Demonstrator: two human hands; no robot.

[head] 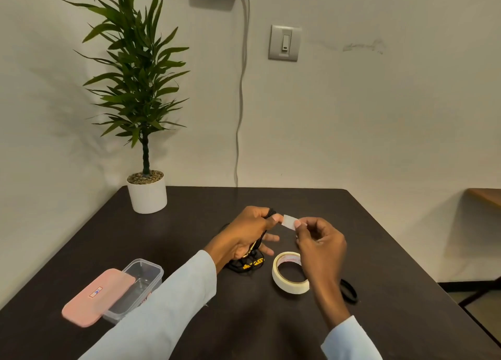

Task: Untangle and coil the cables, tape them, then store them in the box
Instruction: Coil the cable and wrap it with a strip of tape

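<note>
Above the bench (189,332), the left hand (249,232) grips the coiled black cable (267,218); its thumb and the right hand (320,240), fingers pinching, hold 1 short tape strip (289,221). The tape roll (288,273) shows unreadable red print. The box (141,283) sits left, its pink lid (97,297), small label illegible, askew on top.

Above a dark table (189,218), the left hand (249,233) grips a coiled black cable (260,248) while the right hand (320,240) pinches a tape strip (289,221) between both; the tape roll (288,273) lies below, a clear box (141,286) at left

Bare table (339,213) lies behind the hands; tape roll (290,273) and box (141,286) crowd the near side.
</note>
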